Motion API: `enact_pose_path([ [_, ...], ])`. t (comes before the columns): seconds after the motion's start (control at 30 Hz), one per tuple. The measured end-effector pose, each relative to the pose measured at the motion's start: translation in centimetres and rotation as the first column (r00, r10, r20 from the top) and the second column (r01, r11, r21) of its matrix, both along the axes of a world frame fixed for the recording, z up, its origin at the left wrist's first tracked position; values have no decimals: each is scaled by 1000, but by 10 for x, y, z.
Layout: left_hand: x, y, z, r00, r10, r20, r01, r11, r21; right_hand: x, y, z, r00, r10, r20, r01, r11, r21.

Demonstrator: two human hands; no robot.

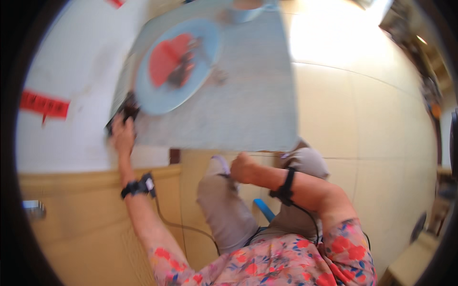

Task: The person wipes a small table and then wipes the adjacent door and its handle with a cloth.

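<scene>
My left hand (123, 134) reaches to the left edge of a grey-topped table (250, 103). Its fingers meet a dark object (131, 104) there, too blurred to name or to show whether it is gripped. Beside that object lies a large pale blue oval plate or tray (168, 107). On the plate is a red, roughly heart-shaped piece (164, 62), with dark and shiny small items (180, 71) on its right side. Above my lap, just off the near table edge, my right hand (244, 168) is curled into a fist with no object visible in it.
A light-coloured cup or bowl (247, 12) stands at the table's far edge. Left of the table is a white wall (71, 143) with a red paper strip (44, 104) bearing writing. A wooden door or panel (89, 221) is at lower left. Cables run from both wrist bands.
</scene>
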State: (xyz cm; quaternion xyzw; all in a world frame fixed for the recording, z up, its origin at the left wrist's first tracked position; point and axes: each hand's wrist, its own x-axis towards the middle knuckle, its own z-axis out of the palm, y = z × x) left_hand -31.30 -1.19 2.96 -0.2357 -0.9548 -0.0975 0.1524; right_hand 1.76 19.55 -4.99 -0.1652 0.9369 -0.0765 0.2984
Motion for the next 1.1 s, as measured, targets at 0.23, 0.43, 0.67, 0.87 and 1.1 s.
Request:
enact_pose_path([
  [0.23, 18, 17, -9, 1000, 5, -14, -7, 993, -114, -6, -6, -40, 992, -108, 69, 100, 990, 102],
  [0.43, 23, 18, -2, 998, 38, -54, -45, 990, -134, 30, 16, -23, 992, -125, -15, 125, 988, 90],
  [0.67, 21, 36, -10, 998, 0, -68, -11, 986, -167, 64, 108, 36, 496, 843, 209, -667, 216, 713],
  [0.87, 11, 6, 5, 991, 79, -110, -99, 976, -194, 139, 141, 137, 964, -265, -36, 267, 948, 176],
  [1.1, 10, 37, -9, 997, 5, -74, -15, 991, -137, 305, 117, 157, 611, -759, 226, 686, 650, 326],
])
